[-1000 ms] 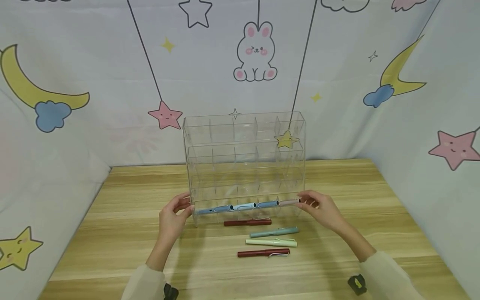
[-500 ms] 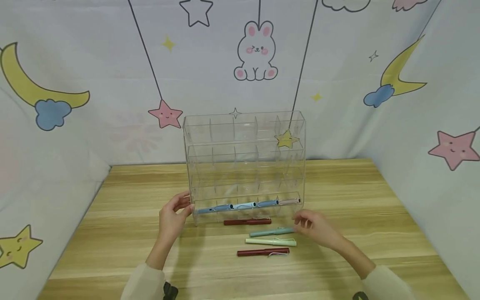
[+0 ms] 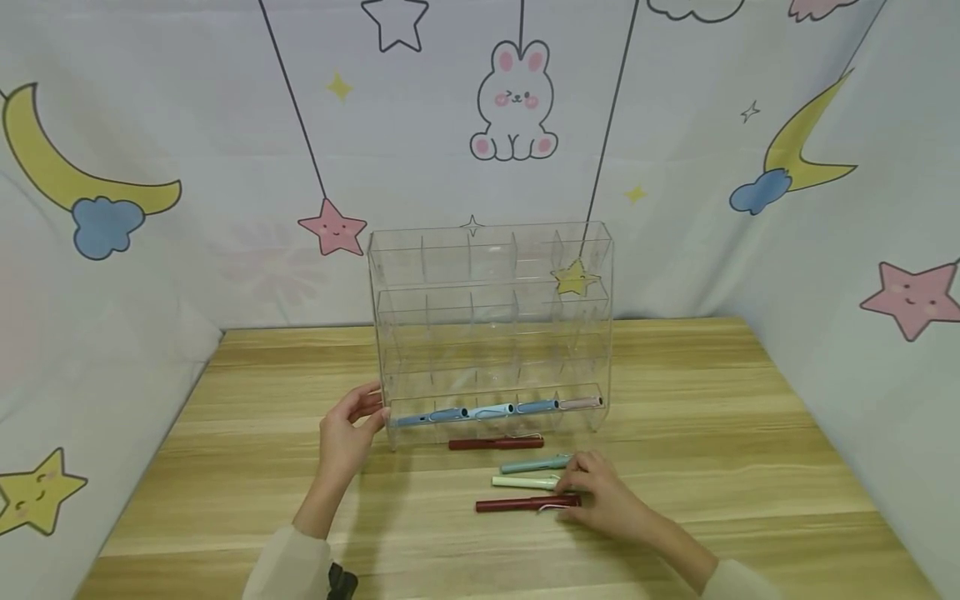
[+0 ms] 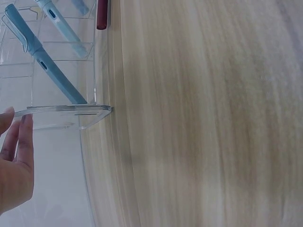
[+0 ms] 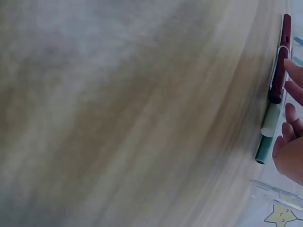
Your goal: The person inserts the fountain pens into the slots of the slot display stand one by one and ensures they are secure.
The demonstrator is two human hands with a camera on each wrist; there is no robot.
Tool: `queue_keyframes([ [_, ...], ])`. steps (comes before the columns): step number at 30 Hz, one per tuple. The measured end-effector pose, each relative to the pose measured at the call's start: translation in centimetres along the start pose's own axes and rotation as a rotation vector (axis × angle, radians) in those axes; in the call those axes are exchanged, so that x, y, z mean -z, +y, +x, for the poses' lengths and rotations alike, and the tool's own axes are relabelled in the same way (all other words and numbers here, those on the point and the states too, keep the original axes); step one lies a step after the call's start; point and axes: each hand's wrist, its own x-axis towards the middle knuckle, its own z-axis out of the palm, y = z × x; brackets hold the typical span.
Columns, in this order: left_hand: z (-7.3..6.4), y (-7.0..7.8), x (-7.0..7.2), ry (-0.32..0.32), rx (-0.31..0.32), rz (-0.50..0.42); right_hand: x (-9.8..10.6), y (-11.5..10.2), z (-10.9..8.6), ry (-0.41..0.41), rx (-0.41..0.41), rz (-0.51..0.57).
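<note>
My left hand [image 3: 347,433] pinches the left side panel of a clear acrylic pen rack [image 3: 380,333], thumb and fingers on either side of its edge. Over the right ends of the loose pens is my right hand [image 3: 603,500], its thumb and fingers apart around the cap of the nearest dark red pen [image 3: 513,505]. In the right wrist view a fingertip lies right at that pen's clip. A pale green pen [image 3: 521,482] and a teal pen [image 3: 528,465] lie just behind, their cap ends partly covered by the right hand.
Along the rack's lowest tier lie blue pens [image 3: 447,414], a light blue pen [image 3: 491,411] and a pinkish-beige pen [image 3: 581,403]. Another dark red pen [image 3: 495,443] lies at the rack's foot. A printed cloth [image 3: 420,150] hangs behind the wooden table [image 3: 262,367].
My right hand has left the rack's lower right corner and moved toward me and left, past the teal pen, to the nearest dark red pen. The left hand has stayed on the rack.
</note>
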Motion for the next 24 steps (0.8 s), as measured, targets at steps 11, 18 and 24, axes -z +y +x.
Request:
queue_keyframes([
  [11, 0.0, 0.0, 0.0, -0.003, -0.003, 0.001, -0.7, -0.2, -0.5, 0.026, -0.022, -0.052],
  [18, 0.0, 0.1, 0.0, -0.002, -0.020, -0.007, -0.4, -0.4, -0.5, 0.010, -0.009, 0.006],
  [24, 0.0, 0.1, 0.0, 0.004, -0.017, -0.010, 1.3, -0.7, -0.5, -0.044, -0.073, 0.179],
])
